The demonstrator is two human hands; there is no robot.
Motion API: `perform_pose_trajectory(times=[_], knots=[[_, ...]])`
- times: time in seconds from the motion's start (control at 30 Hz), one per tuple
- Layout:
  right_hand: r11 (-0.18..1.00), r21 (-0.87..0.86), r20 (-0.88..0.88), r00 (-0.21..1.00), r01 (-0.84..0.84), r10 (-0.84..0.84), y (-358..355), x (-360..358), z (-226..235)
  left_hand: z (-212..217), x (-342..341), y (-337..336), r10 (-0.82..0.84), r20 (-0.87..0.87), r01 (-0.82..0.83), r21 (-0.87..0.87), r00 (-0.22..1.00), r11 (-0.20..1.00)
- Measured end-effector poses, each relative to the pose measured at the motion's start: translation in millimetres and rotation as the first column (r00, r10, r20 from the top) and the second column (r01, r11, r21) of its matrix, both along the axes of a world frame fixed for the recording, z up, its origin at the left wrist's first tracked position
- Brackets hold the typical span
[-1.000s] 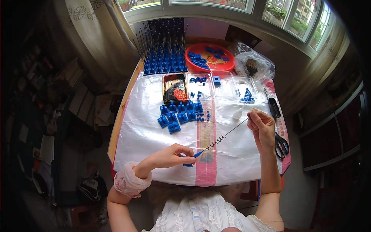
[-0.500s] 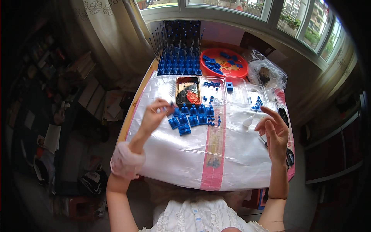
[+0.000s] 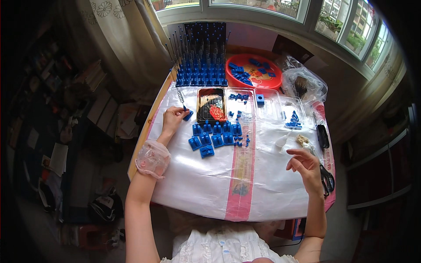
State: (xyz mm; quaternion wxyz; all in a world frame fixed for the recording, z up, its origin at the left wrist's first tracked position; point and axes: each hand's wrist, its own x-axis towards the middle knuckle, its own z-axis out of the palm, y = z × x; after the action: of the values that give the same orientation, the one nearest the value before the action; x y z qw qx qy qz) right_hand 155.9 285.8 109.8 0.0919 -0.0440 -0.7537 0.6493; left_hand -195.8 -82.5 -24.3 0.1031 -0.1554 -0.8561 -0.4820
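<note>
Home room beside a window (image 3: 258, 15)
A flower-patterned curtain (image 3: 120, 48), loose papers (image 3: 57, 168) and a sheet-covered worktop (image 3: 188, 188) suggest a household, not a factory.

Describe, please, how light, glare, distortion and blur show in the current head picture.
Head view: bright daylight at the window; soft sheen on the white table cover, whose near edge bows, fisheye-style; black corners, with the room at far left deep in shadow; left hand and right hand fairly sharp, without obvious motion blur.
</note>
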Motion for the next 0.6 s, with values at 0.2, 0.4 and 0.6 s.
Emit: perform_pose_trajectory(times=[0.2,0.4,0.6], knots=[[0.960,0.245,0.016,0.990,0.134,-0.142,10.9,-5.3,-14.2,2.6,8.4,1.3,0.043,-0.104,-0.056,-0.127,0.994,0.990],[0.814,0.448,-0.059,0.921,0.370,-0.386,54.3,-16.9,-48.7,16.9,21.4,11.5,0.103,-0.044,-0.110,-0.192,0.994,0.975],[0.753,0.602,-0.084,0.959,0.266,-0.272,57.1,-49.8,-62.0,39.6,48.2,-19.7,0.112,-0.084,-0.123,-0.135,0.990,0.983]])
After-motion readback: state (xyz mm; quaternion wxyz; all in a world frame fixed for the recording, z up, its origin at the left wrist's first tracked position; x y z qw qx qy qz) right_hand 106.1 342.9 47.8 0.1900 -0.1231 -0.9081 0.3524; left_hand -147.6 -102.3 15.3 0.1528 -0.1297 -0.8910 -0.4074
